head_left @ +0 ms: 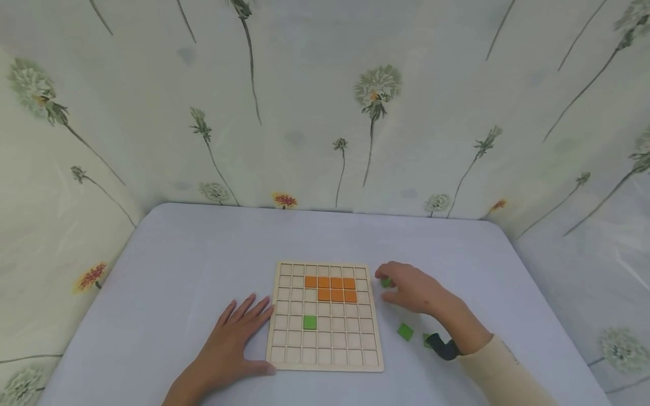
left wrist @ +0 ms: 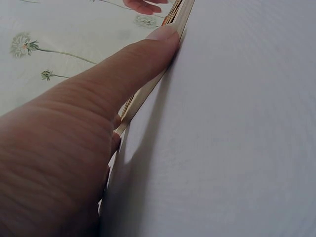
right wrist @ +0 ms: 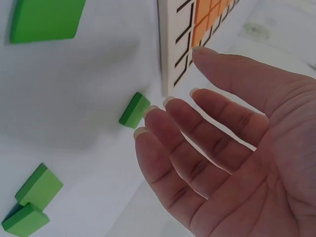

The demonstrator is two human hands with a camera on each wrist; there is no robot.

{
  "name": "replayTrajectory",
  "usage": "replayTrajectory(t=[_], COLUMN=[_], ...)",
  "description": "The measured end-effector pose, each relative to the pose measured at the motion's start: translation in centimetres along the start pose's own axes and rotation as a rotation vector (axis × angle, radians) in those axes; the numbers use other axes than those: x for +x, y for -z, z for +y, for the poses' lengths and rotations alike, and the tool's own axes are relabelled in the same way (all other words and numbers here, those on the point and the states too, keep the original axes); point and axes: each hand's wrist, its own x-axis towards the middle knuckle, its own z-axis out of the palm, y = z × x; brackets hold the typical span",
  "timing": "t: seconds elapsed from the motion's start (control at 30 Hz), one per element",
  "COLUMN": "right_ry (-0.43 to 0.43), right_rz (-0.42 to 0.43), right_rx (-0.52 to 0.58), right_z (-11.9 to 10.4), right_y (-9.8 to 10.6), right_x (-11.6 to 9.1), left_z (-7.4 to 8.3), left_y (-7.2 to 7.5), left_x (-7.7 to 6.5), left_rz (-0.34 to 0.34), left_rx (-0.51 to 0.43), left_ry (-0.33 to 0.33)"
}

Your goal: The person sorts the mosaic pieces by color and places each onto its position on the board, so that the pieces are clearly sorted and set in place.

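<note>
A pale wooden grid board [head_left: 325,363] lies on the table, with two rows of orange square tiles [head_left: 337,288] and a single green tile [head_left: 310,322] in its cells. My left hand [head_left: 231,347] has its fingers spread against the board's left edge; in the left wrist view the thumb [left wrist: 148,54] touches the board's side. To the right of the board, my right hand [head_left: 411,287] hovers over a loose green tile [head_left: 386,282]. Its fingers are loosely bent with nothing between them, and a green tile [right wrist: 135,109] shows just beyond the fingertips.
More loose green tiles [head_left: 405,331] lie on the white table [head_left: 203,248] right of the board, one partly hidden by a dark band [head_left: 443,347] at the right wrist. A floral curtain [head_left: 304,101] surrounds the table's back and sides.
</note>
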Motion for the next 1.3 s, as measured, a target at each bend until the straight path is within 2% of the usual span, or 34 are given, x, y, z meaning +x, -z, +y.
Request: replayTrajectory(t=[0.4, 0.6, 0.9, 1.3], right_ry=[-0.039, -0.068, -0.041, -0.068], right_rz=[0.017, 0.013, 0.022, 0.013], right_rx=[-0.042, -0.038, -0.055, -0.05], right_z=[0.9, 1.5, 2.2, 2.0], right_y=[0.4, 0.3, 0.1, -0.2], right_x=[0.9, 1.3, 1.6, 2.1], left_z=[0.1, 0.1, -0.1, -0.2], left_y=[0.0, 0.0, 0.0, -0.1], left_x=[0.0, 0.0, 0.1, 0.1], left_rz=[0.025, 0.004, -0.028, -0.024], left_rx=[-0.015, -0.019, 0.02, 0.006], left_ry=[-0.013, 0.001, 0.022, 0.02])
